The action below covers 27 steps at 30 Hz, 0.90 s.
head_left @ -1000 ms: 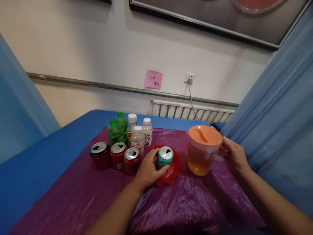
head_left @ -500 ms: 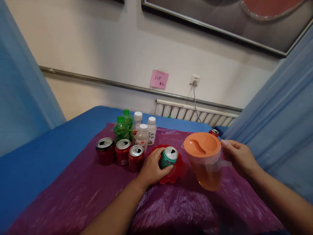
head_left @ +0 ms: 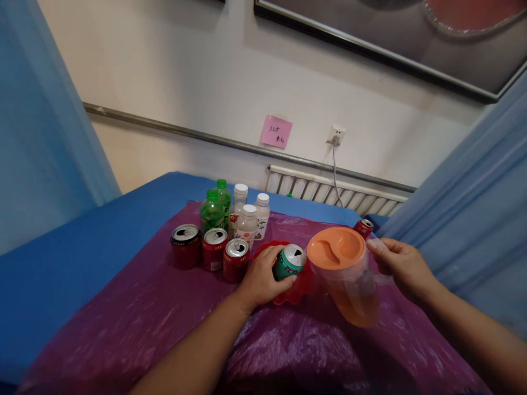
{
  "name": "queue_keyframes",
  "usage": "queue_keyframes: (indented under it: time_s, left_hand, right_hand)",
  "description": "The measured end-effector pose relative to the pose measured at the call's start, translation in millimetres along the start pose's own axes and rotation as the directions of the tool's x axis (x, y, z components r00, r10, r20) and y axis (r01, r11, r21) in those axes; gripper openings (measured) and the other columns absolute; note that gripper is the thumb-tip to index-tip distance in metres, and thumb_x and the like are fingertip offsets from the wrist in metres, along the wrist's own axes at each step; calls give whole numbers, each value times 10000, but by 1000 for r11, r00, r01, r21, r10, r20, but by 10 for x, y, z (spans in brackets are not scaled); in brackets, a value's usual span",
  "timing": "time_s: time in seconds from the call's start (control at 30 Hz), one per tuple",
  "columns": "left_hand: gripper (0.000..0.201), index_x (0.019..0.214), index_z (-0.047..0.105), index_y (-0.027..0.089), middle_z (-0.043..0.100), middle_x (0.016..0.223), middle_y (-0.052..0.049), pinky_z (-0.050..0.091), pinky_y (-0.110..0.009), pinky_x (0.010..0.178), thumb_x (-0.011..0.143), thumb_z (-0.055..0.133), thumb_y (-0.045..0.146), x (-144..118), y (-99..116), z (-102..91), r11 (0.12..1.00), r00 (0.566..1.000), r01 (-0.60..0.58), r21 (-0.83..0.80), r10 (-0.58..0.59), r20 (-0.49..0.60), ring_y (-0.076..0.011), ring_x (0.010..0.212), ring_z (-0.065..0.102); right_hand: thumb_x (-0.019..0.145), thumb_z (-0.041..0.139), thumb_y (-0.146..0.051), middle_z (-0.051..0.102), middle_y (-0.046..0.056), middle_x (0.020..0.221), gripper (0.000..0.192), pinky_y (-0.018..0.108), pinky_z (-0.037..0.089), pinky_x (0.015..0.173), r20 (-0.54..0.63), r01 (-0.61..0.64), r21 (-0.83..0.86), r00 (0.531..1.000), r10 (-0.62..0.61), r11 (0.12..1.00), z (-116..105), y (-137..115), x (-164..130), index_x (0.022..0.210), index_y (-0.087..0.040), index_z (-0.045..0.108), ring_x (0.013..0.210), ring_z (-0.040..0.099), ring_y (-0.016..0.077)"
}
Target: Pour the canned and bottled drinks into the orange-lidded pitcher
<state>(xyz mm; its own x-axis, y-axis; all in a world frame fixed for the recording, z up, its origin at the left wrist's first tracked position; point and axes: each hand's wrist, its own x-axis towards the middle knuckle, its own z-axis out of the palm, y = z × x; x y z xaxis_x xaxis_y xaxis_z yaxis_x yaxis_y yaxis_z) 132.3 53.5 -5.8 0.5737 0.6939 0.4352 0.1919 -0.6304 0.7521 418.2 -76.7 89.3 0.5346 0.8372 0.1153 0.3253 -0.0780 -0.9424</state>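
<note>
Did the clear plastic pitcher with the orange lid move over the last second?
Yes. The clear plastic pitcher with the orange lid has tilted and come closer to the green can in the red bowl, gripped at its handle by the right hand.

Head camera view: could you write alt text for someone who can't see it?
A person's left hand grips a green can in a red dish, while the right hand tilts an orange-lidded pitcher toward it.

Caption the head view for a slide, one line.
Left hand grips an opened green can in a red dish; right hand tilts an orange-lidded pitcher toward it.
</note>
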Motion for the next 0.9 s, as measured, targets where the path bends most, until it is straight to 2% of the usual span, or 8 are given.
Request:
queue_keyframes:
  time_s: [0.27, 0.47, 0.63, 0.9]
  left_hand:
    - [617, 1322, 588, 219, 663, 1324, -102, 484, -460, 1111, 732, 769, 212, 3, 17, -3, 1000, 1000, -11, -14, 11, 2, -295, 1233, 631]
    - [610, 1295, 595, 212, 671, 1300, -92, 497, -453, 1082, 716, 785, 212, -7, 4, 8, 1000, 1000, -12, -8, 12, -12, -292, 1202, 638]
    - [622, 1295, 597, 216, 670, 1295, -84, 499, -444, 1071, 706, 798, 216, -5, 2, 10, 1000, 1000, -13, -2, 13, -4, -288, 1195, 633]
    - [612, 1278, 604, 222, 683, 1274, -69, 504, -423, 1047, 698, 798, 205, -4, 4, 0, 1000, 1000, -20, -11, 20, -1, -279, 1174, 640]
  right_hand:
    - [621, 825, -697, 410, -31, 496, 573, 256, 243, 453, 22, 4, -80, 1000, -2, 997, 14, -75, -5, 502, -212, 544, 491, 306, 103]
    - [646, 796, -718, 417, -37, 521, 567, 247, 248, 462, 31, -8, -129, 999, 12, 992, 17, -82, 22, 556, -202, 580, 501, 314, 100]
    - [685, 764, -731, 414, -39, 531, 580, 249, 264, 474, 52, -3, -187, 999, 13, 982, 27, -96, 33, 562, -206, 550, 515, 319, 105]
    - [660, 736, -781, 403, -38, 518, 616, 255, 269, 468, 72, 17, -233, 997, -1, 972, 73, -188, 35, 540, -216, 522, 508, 319, 108]
